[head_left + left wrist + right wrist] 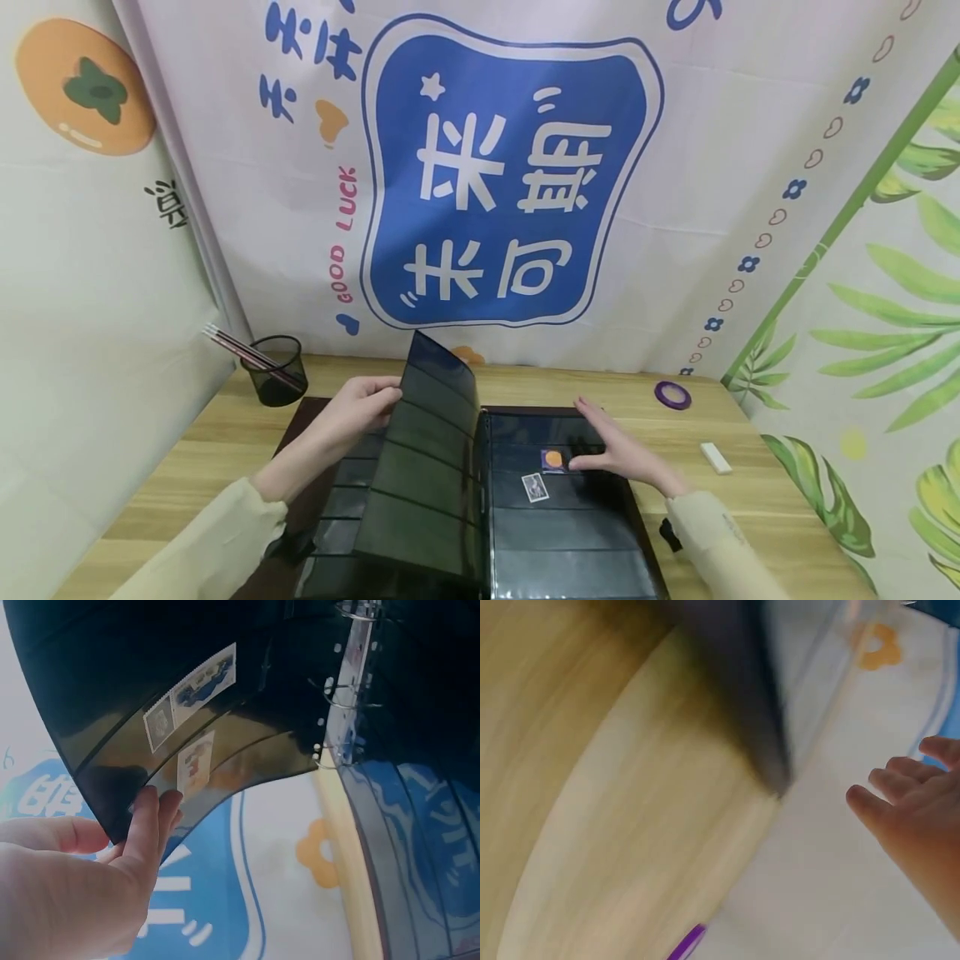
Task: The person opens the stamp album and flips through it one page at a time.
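A ring-bound stamp album (pixel 573 529) with black pocket pages lies spread on the table. My left hand (pixel 360 408) pinches the outer top corner of a raised page (pixel 427 450), which stands up and bends between the two sides. In the left wrist view, stamps (pixel 202 684) sit in a pocket of that page, and another stamp (pixel 195 761) shows close to my fingertips. Over the upper part of the right-hand page my right hand (pixel 618 450) is spread, holding nothing. By its thumb is an orange-and-purple stamp (pixel 553 461), with a black-and-white stamp (pixel 536 487) just below.
A black mesh pencil cup (pixel 277 379) with several pencils stands at the back left. A purple tape roll (pixel 672 395) and a white eraser (pixel 716 458) lie right of the album. A small black object (pixel 670 535) is beside my right sleeve. Printed cloth hangs behind the table.
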The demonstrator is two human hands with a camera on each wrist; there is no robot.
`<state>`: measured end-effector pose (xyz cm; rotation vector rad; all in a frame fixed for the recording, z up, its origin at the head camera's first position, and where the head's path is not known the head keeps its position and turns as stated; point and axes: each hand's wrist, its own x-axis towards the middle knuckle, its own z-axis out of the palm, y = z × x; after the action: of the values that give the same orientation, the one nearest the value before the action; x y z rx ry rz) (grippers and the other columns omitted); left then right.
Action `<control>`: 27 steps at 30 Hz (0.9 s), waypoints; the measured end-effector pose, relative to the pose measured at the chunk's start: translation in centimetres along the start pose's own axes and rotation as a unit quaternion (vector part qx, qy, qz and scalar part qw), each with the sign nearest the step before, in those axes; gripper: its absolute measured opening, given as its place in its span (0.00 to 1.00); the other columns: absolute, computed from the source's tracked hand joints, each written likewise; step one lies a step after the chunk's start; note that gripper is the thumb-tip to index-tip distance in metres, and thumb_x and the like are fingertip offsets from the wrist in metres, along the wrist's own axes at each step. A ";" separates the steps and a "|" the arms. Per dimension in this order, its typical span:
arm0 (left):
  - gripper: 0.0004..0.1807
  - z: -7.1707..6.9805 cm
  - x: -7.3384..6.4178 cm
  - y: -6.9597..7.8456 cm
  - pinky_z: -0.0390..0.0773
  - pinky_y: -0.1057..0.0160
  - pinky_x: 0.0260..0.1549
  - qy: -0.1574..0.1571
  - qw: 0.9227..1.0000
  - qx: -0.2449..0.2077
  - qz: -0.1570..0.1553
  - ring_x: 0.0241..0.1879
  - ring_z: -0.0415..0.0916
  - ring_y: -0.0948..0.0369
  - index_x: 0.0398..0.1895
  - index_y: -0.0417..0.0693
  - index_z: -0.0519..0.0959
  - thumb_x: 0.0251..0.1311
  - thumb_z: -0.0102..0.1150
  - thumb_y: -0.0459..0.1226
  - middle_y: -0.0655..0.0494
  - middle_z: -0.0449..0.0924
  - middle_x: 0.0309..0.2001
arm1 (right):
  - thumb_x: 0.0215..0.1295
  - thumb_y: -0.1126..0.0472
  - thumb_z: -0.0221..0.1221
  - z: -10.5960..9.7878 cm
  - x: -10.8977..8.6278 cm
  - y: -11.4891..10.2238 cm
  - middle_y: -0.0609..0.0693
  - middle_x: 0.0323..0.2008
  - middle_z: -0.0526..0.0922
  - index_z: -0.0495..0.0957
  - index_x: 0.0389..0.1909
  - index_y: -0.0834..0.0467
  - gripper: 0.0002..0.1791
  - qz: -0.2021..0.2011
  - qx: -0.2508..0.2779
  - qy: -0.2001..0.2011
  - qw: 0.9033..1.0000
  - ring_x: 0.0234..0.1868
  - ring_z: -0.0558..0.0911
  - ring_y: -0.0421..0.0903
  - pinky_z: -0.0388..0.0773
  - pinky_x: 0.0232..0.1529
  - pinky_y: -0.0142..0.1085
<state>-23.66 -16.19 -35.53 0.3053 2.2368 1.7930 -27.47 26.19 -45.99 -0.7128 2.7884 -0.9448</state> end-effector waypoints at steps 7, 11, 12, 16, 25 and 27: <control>0.27 -0.8 -0.7 -1.2 0.80 0.63 0.55 0.015 0.999 -0.008 -0.034 0.61 0.73 0.61 0.70 0.30 0.64 0.73 0.43 0.36 0.36 0.67 0.69 | 0.55 0.42 0.70 -0.3 -0.1 2.8 0.67 0.78 0.48 0.47 0.78 0.65 0.61 0.005 -0.054 -0.036 0.998 0.78 0.51 0.68 0.54 0.73 0.64; 0.27 -1.3 -1.0 -1.8 0.82 0.70 0.45 0.007 0.999 -0.045 -0.027 0.49 0.80 0.70 0.69 0.26 0.63 0.73 0.43 0.35 0.41 0.77 0.62 | 0.52 0.39 0.71 -0.4 -0.1 3.5 0.67 0.78 0.49 0.47 0.78 0.66 0.63 0.012 -0.067 -0.058 0.996 0.77 0.52 0.68 0.55 0.72 0.64; 0.27 -1.4 -1.0 -2.0 0.82 0.71 0.43 0.006 0.998 -0.055 -0.027 0.46 0.81 0.72 0.69 0.25 0.63 0.73 0.43 0.34 0.43 0.79 0.60 | 0.52 0.39 0.71 -0.3 -0.1 3.6 0.67 0.78 0.49 0.47 0.78 0.66 0.63 0.013 -0.071 -0.064 0.995 0.77 0.52 0.68 0.55 0.72 0.64; 0.27 -1.8 -1.2 -2.3 0.81 0.72 0.40 0.017 0.997 -0.065 -0.034 0.40 0.78 0.76 0.70 0.24 0.62 0.73 0.44 0.34 0.43 0.74 0.63 | 0.52 0.38 0.70 -0.2 -0.1 3.9 0.66 0.78 0.48 0.48 0.77 0.66 0.63 0.019 -0.075 -0.083 0.994 0.78 0.50 0.69 0.53 0.72 0.65; 0.26 -2.3 -1.5 -2.4 0.78 0.74 0.32 0.033 0.996 -0.072 -0.040 0.29 0.71 0.76 0.69 0.23 0.63 0.72 0.45 0.33 0.60 0.79 0.46 | 0.53 0.36 0.68 0.1 0.0 4.2 0.65 0.79 0.47 0.51 0.77 0.65 0.61 0.022 -0.088 -0.093 0.991 0.78 0.50 0.68 0.55 0.72 0.65; 0.26 -2.5 -1.4 -2.5 0.79 0.74 0.32 0.029 0.995 -0.084 -0.040 0.29 0.73 0.75 0.68 0.23 0.63 0.73 0.45 0.33 0.67 0.80 0.40 | 0.53 0.36 0.69 0.2 0.0 4.4 0.65 0.79 0.47 0.51 0.77 0.65 0.61 0.019 -0.088 -0.092 0.992 0.78 0.50 0.68 0.55 0.72 0.65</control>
<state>-23.14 -19.53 -37.38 0.1313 2.0854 1.9556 -29.18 29.11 -48.81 -0.7246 2.7317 -0.5981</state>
